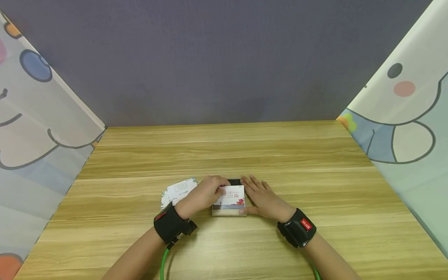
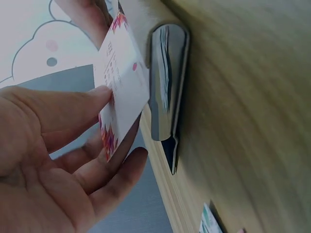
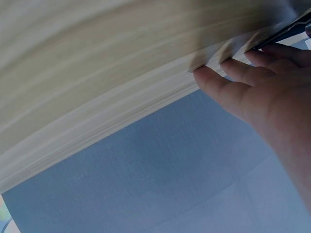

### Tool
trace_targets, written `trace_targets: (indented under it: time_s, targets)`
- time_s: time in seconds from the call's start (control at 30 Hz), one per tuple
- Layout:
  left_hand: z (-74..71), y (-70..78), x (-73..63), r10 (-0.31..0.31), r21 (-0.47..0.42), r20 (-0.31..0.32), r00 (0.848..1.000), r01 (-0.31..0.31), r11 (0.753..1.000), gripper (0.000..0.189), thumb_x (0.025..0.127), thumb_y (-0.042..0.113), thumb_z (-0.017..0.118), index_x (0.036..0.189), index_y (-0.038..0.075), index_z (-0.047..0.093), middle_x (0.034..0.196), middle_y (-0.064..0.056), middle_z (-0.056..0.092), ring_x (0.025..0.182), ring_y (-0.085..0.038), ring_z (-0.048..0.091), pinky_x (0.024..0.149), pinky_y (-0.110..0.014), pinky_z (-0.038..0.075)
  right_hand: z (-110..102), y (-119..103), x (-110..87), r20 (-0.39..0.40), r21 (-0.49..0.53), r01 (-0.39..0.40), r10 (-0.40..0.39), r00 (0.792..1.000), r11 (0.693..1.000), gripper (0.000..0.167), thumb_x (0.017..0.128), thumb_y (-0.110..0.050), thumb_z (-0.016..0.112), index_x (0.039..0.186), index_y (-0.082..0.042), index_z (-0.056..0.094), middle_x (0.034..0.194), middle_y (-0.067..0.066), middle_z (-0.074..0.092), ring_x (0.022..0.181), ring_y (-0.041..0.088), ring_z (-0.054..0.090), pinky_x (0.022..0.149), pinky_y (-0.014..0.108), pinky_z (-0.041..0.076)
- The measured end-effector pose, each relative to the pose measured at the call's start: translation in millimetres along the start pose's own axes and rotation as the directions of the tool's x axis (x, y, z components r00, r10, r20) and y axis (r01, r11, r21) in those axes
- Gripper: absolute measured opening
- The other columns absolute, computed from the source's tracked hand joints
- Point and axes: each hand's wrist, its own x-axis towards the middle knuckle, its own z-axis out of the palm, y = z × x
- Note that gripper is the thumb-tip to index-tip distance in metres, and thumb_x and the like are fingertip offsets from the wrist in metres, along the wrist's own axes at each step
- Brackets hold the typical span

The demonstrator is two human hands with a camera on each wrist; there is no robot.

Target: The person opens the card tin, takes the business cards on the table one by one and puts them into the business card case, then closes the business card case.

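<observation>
The bench (image 1: 315, 175) is spreading out in yellow-brown wood grain, its bands running from side to side and its near part catching a soft sheen. A plain dark grey-blue panel (image 1: 224, 58) is rising along its far edge. Pale cartoon-printed panels are flanking it: the left panel (image 1: 35, 116) is showing thick grey outlines and a blue oval, while the right panel (image 1: 413, 128) is showing a dark eye and a pink cheek above a blue patch.

Near the middle of the bench a metal case (image 1: 229, 213) is lying, a black strip showing at its far end. The left hand (image 1: 204, 195) is pinching a white printed card (image 1: 235, 194) between thumb and fingers, and that card is leaning over the case, tilted in the left wrist view. The right hand (image 1: 264, 200) is grasping nothing; it is resting beside the case with its fingers extended, fingertips meeting the bench. To the left, loose cards (image 1: 180, 190) are overlapping on the wood. Black wristbands (image 1: 297, 229) are circling both wrists, and a green cable (image 1: 163, 264) is trailing from the left one.
</observation>
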Motion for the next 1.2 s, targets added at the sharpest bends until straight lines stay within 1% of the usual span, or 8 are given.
trace_targets:
  time_s: [0.2,0.43,0.53,0.67,0.9,1.2]
  targets:
    - [2.2,-2.8,-3.3,0.021,0.046,0.008,1.0,-0.022,0.999,0.025,0.085,0.004,0.061,0.11,0.005,0.064,0.094,-0.006,0.055,0.075,-0.011,0.048,0.065,-0.024,0.043,0.5,-0.1,0.1,-0.005,-0.005,0.003,-0.003,1.0,1.0,0.089,0.081,-0.056,0.054,0.143,0.0,0.024,0.152,0.014,0.016,0.14,0.035,0.011,0.106,0.058,0.019]
    - [4.7,-5.8,-4.2,0.02,0.058,0.051,0.999,-0.023,0.998,0.029,0.086,0.005,0.06,0.115,0.006,0.061,0.095,-0.006,0.053,0.077,-0.013,0.049,0.065,-0.023,0.043,0.9,0.2,-0.1,-0.008,-0.004,0.003,-0.003,1.0,1.0,0.09,0.081,-0.056,0.054,0.144,-0.001,0.022,0.152,0.013,0.016,0.14,0.035,0.011,0.107,0.057,0.019]
    - [4.8,-5.3,-4.5,0.016,0.069,0.067,0.998,-0.021,0.997,0.03,0.085,0.006,0.062,0.115,0.007,0.06,0.097,-0.006,0.054,0.081,-0.015,0.053,0.067,-0.025,0.044,0.7,0.0,-0.4,-0.012,-0.01,0.005,-0.005,1.0,1.0,0.09,0.081,-0.056,0.055,0.144,-0.001,0.022,0.152,0.013,0.016,0.14,0.035,0.012,0.106,0.057,0.02]
    - [5.0,-3.5,-4.9,0.013,0.074,0.084,0.996,-0.02,0.997,0.029,0.083,0.008,0.065,0.112,0.007,0.061,0.097,-0.006,0.057,0.086,-0.016,0.056,0.071,-0.028,0.046,0.6,-0.3,-0.4,-0.016,-0.018,0.013,-0.014,1.0,1.0,0.089,0.081,-0.056,0.055,0.143,0.0,0.024,0.152,0.014,0.017,0.139,0.036,0.013,0.106,0.058,0.021]
    - [5.7,-1.0,-6.6,0.029,0.115,0.086,0.996,-0.039,0.993,0.02,0.08,0.01,0.068,0.1,0.009,0.066,0.09,-0.003,0.058,0.081,-0.014,0.052,0.069,-0.026,0.044,-0.1,-0.8,-0.7,-0.012,-0.016,0.019,-0.019,1.0,1.0,0.089,0.081,-0.056,0.054,0.143,0.0,0.023,0.152,0.015,0.017,0.139,0.037,0.013,0.106,0.058,0.02]
    - [6.3,0.3,-10.5,0.018,0.134,0.087,0.996,-0.03,0.991,0.019,0.081,0.013,0.069,0.099,0.009,0.067,0.095,-0.004,0.059,0.081,-0.013,0.052,0.069,-0.026,0.044,-0.1,-1.3,-0.4,-0.003,-0.028,0.018,-0.018,1.0,0.999,0.088,0.082,-0.055,0.054,0.143,0.001,0.024,0.152,0.015,0.017,0.139,0.037,0.013,0.106,0.058,0.021]
